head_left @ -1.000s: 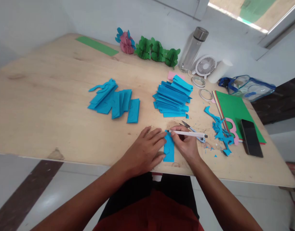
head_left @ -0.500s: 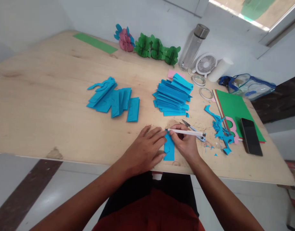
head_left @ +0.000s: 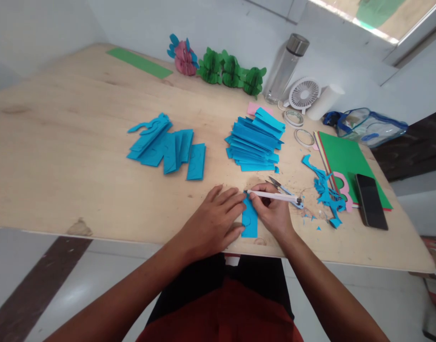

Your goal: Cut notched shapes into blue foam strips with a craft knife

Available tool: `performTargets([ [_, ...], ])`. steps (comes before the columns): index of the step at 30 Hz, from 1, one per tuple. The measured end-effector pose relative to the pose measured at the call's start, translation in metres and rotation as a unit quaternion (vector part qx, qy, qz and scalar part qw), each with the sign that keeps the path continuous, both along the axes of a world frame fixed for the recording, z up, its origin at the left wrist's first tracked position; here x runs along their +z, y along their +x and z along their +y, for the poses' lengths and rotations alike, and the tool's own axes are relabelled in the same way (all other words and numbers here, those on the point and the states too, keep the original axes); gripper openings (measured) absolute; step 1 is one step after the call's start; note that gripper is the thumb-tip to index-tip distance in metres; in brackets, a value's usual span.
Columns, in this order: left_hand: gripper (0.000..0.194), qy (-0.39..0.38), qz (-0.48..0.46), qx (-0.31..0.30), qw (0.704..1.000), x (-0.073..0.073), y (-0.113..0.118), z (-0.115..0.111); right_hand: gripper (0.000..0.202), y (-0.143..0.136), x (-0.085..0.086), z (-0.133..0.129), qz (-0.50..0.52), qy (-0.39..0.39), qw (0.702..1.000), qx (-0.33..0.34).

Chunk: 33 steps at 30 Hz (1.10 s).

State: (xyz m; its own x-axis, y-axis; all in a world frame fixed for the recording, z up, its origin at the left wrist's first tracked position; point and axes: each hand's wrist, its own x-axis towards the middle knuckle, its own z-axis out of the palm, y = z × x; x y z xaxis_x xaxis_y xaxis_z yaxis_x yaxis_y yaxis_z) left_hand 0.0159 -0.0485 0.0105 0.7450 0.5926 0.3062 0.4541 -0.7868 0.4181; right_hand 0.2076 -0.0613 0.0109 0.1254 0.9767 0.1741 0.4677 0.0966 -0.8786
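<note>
A narrow blue paper piece (head_left: 250, 225) lies near the table's front edge, with a curved line drawn on it. My left hand (head_left: 218, 221) lies flat, fingers spread, its fingertips on the paper's left side. In my right hand (head_left: 273, 209) is a white pen (head_left: 275, 194), pinched between thumb and fingers. Its tip is at the top of the paper, close to my left fingertips. Partly hidden behind the right hand are scissors (head_left: 276, 182). Farther back lies a stack of blue folded papers (head_left: 255, 142); another group of blue papers (head_left: 177, 149), some with drawn curves, is to the left.
Blue scraps (head_left: 327, 192), a phone (head_left: 370, 202) and green sheets (head_left: 346, 154) lie to the right. Along the back stand green paper figures (head_left: 230, 71), a pink one (head_left: 184, 59), a bottle (head_left: 287, 69) and a small fan (head_left: 304, 94). Tape rolls (head_left: 304, 137) lie before the fan.
The pen's rear end has dipped slightly. Both hands and the paper stay in nearly the same place.
</note>
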Motion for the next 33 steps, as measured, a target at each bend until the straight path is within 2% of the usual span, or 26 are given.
performTargets([
  [33, 0.041, 0.012, 0.016, -0.010, 1.000, 0.0003, -0.0001, -0.0002, 0.007, 0.0002, 0.0023, -0.0063, -0.050, 0.013, 0.999, 0.003],
])
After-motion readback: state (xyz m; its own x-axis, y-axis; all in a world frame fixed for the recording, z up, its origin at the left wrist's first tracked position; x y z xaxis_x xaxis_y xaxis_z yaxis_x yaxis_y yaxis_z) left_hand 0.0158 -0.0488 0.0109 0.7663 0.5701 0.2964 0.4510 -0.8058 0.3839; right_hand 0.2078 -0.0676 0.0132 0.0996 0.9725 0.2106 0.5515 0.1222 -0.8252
